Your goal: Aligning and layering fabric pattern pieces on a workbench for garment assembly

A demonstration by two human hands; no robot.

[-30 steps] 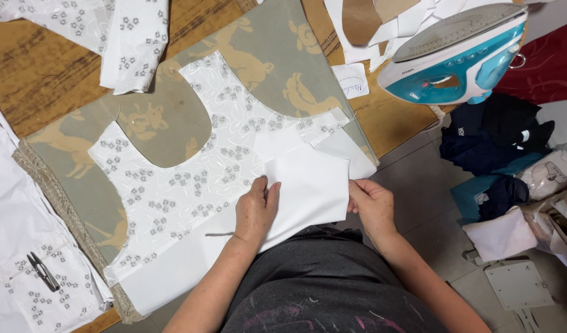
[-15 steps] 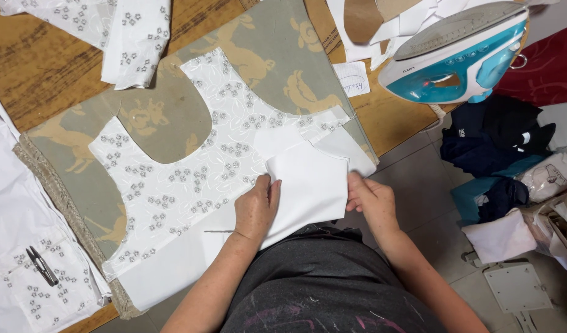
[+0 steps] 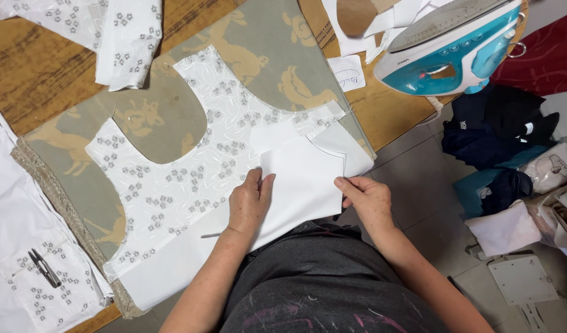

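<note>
Both hands at lower centre: left hand (image 3: 249,202) fingers together, flat on plain white fabric piece (image 3: 302,185); right hand (image 3: 367,198) pinching its right edge.

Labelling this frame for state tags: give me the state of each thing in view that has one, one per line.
left hand: flat, pressing on the plain white fabric piece
right hand: pinching that piece's right edge
plain white fabric piece: laid over the embroidered panel
embroidered panel: spread flat on the grey mat
iron: resting at the table edge, on or off unclear
thread snips: lying on white cloth, untouched
</note>
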